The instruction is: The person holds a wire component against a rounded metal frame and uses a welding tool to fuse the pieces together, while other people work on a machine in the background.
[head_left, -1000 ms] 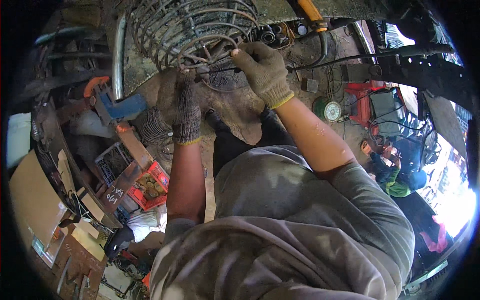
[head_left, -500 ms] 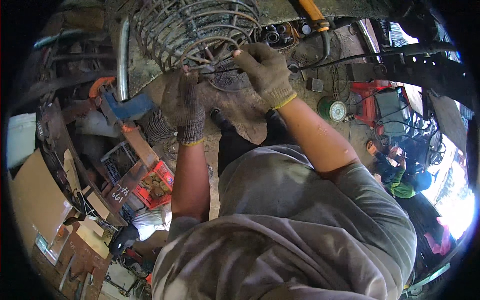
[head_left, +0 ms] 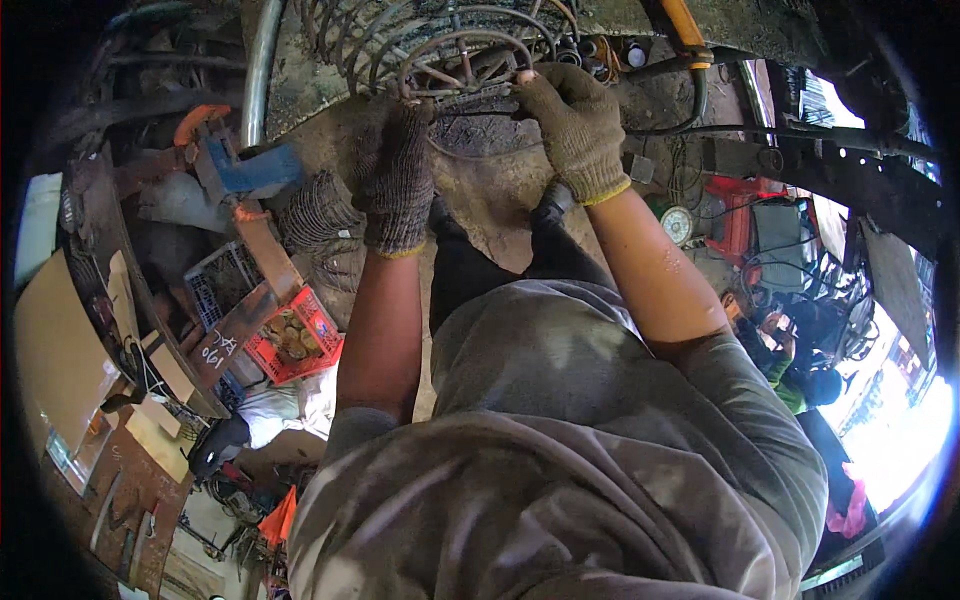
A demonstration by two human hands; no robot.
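Observation:
At the top centre, a row of dark metal wire rings (head_left: pixel 352 52) stands in front of me like an open coil. My left hand (head_left: pixel 395 165), in a knitted work glove with bare fingertips, is closed on the left side of the nearest wire ring (head_left: pixel 466 36). Its right side is gripped by my right hand (head_left: pixel 580 130), in a matching glove with a yellow cuff. Thin metal rods meet inside the ring, between my hands. Part of the coil runs out of the picture's upper edge.
Left of me are a steel pipe (head_left: pixel 260 80), a blue and orange clamp-like tool (head_left: pixel 250 168) and a red crate (head_left: pixel 325 330). An orange-handled tool (head_left: pixel 685 25) lies at the upper right. Another person (head_left: pixel 795 375) crouches at the far right.
My hands and the wire ring sit higher and further right in the picture. The whole surroundings have shifted too, as the view moved. Both hands keep their hold.

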